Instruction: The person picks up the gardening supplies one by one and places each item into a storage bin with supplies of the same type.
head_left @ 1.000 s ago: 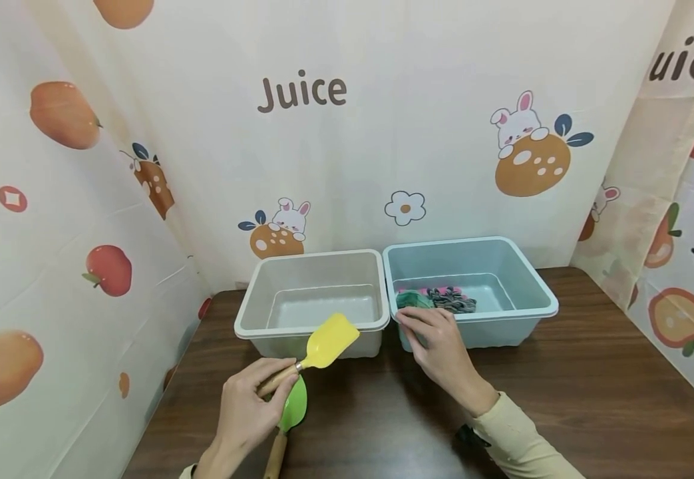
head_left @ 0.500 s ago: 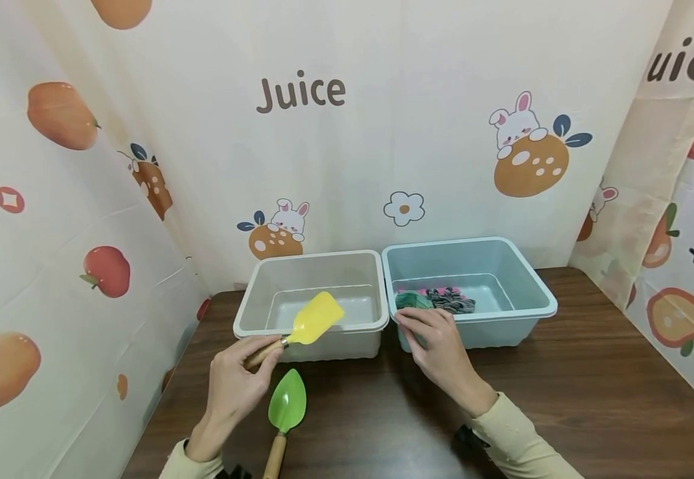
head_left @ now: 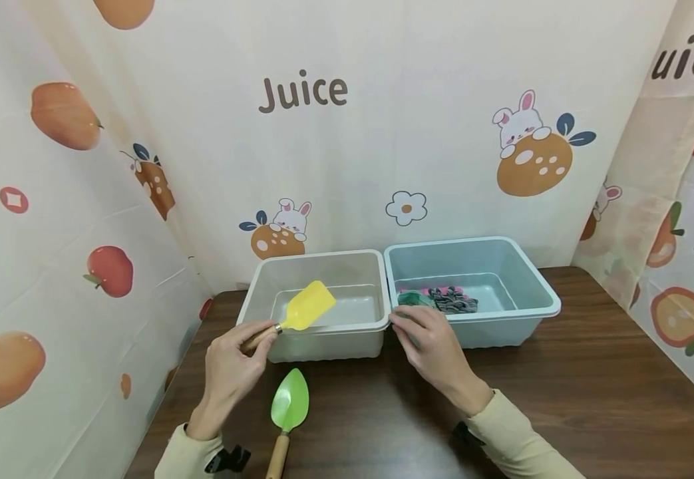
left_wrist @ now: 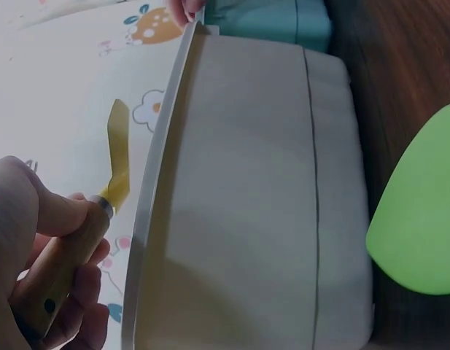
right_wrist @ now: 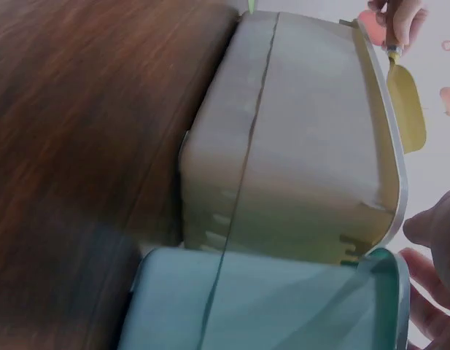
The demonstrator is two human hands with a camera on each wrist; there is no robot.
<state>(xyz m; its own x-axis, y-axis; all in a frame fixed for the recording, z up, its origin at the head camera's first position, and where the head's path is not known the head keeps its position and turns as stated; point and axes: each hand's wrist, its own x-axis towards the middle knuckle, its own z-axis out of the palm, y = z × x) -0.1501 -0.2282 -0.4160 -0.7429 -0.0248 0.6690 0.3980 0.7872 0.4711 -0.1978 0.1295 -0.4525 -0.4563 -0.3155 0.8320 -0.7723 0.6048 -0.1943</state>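
In the head view my left hand [head_left: 231, 362] grips the wooden handle of a yellow hand shovel [head_left: 311, 305], its blade over the front of the grey bin [head_left: 329, 346]. The left wrist view shows the thumb and fingers around the handle [left_wrist: 60, 273]. My right hand [head_left: 433, 346] hovers at the near left corner of the blue bin [head_left: 496, 331], fingertips by the meeting rims and loosely bent. Whether they touch a rim I cannot tell. A green trowel [head_left: 290, 400] with a wooden handle lies on the table in front of the grey bin.
Inside the blue bin lie a dark grey knotted bundle [head_left: 453, 301], something green [head_left: 415, 299] and something pink behind them. Both bins stand side by side on the dark wooden table [head_left: 610, 372], against a printed curtain [head_left: 347, 166].
My left hand has moved up and left with the yellow shovel, uncovering the green trowel and bringing the blade over the grey bin. My right hand has shifted slightly left.
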